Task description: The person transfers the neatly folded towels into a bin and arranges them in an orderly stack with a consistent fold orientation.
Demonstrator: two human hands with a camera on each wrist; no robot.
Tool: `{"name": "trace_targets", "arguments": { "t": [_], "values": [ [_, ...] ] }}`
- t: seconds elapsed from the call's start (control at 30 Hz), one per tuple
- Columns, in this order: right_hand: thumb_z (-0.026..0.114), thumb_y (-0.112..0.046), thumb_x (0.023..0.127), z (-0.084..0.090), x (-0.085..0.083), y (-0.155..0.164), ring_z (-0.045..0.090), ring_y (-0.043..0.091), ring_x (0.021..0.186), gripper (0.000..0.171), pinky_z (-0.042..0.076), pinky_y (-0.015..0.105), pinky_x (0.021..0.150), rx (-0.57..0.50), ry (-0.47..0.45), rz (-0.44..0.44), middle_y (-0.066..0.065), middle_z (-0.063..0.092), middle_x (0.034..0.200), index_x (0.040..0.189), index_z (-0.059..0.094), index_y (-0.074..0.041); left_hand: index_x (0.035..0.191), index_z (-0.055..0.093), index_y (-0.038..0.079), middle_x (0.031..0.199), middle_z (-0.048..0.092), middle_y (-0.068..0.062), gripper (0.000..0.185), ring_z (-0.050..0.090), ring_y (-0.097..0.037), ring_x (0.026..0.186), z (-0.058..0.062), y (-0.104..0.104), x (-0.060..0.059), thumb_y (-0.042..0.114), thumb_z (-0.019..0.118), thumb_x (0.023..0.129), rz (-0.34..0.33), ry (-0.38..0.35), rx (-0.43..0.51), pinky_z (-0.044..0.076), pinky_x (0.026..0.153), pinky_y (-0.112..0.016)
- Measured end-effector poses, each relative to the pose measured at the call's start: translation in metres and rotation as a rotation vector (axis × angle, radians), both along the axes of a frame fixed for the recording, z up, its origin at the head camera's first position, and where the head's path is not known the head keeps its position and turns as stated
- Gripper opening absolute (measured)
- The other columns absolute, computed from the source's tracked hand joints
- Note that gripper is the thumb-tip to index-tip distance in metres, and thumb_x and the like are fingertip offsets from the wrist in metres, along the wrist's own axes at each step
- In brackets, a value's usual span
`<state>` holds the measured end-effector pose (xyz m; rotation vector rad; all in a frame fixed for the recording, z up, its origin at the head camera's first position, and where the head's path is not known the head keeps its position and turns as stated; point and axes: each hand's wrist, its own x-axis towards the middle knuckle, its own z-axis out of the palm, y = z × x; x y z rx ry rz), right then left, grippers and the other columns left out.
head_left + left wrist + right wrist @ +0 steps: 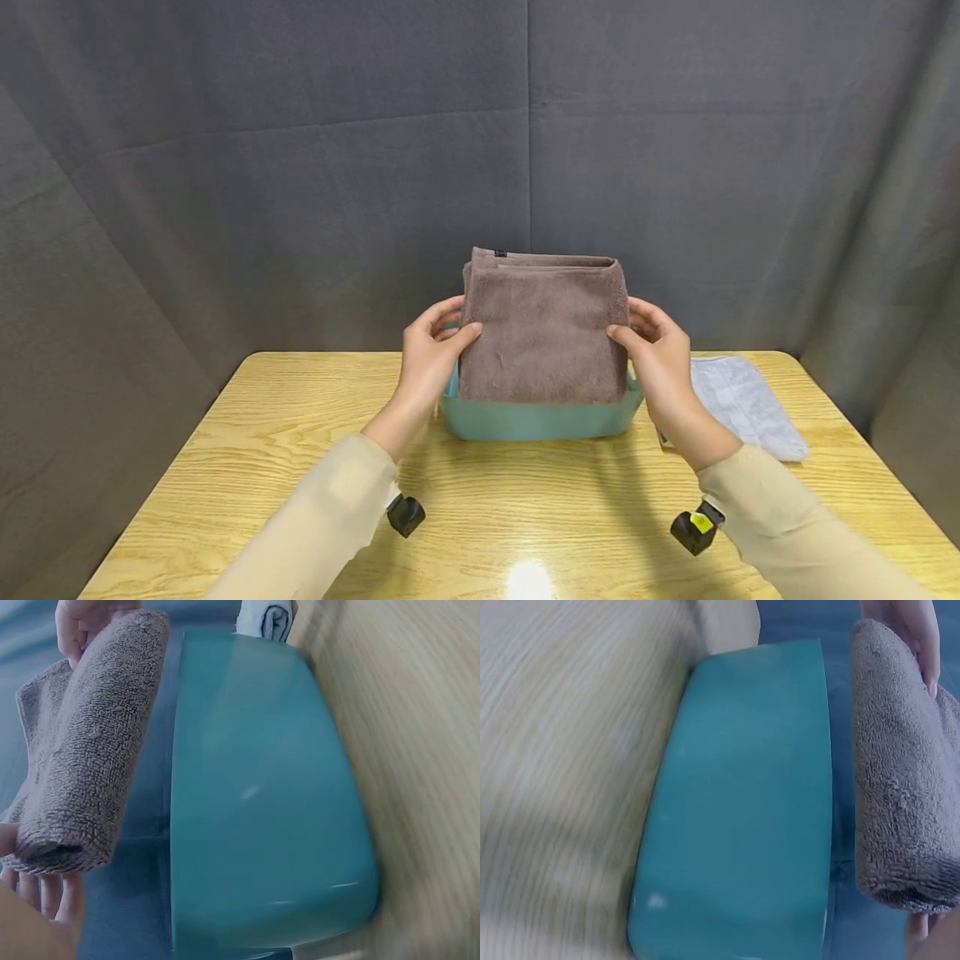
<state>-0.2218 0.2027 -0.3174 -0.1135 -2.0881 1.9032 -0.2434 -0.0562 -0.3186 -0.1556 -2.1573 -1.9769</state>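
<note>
A folded brown towel (543, 333) stands upright over a teal plastic bin (536, 419) on the wooden table. My left hand (435, 346) grips the towel's left edge and my right hand (652, 346) grips its right edge, thumbs on the near face. In the left wrist view the brown towel (82, 757) hangs just above the teal bin's rim (176, 787), and my left hand's fingertips (45, 896) show under it. The right wrist view shows the towel (904, 765) beside the bin's wall (742, 802).
A pale grey cloth (742, 404) lies flat on the table (300, 467) to the right of the bin. A dark curtain (300, 167) closes off the back and sides. A white item with dark marks (268, 619) shows beyond the bin in the left wrist view.
</note>
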Motion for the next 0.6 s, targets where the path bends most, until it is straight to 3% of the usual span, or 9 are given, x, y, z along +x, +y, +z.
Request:
{"name": "trace_targets", "arguments": {
  "t": [0.27, 0.6],
  "values": [
    [0.065, -0.012, 0.094, 0.005, -0.006, 0.003, 0.056, 0.008, 0.099, 0.039, 0.047, 0.023, 0.077, 0.059, -0.008, 0.019, -0.010, 0.063, 0.106, 0.132, 0.057, -0.010, 0.132, 0.063, 0.014, 0.121, 0.063, -0.009, 0.041, 0.062, -0.026, 0.106, 0.004, 0.001, -0.008, 0.011, 0.072, 0.092, -0.001, 0.014, -0.017, 0.054, 0.087, -0.038],
    [0.065, -0.008, 0.092, 0.010, -0.021, 0.004, 0.055, 0.010, 0.101, 0.043, 0.044, 0.029, 0.092, 0.094, -0.009, 0.027, -0.004, 0.063, 0.109, 0.134, 0.055, -0.005, 0.134, 0.061, 0.012, 0.122, 0.062, -0.010, 0.043, 0.061, -0.027, 0.108, 0.004, 0.002, -0.018, 0.010, 0.072, 0.092, 0.000, -0.007, -0.047, 0.054, 0.088, -0.040]
  ]
}}
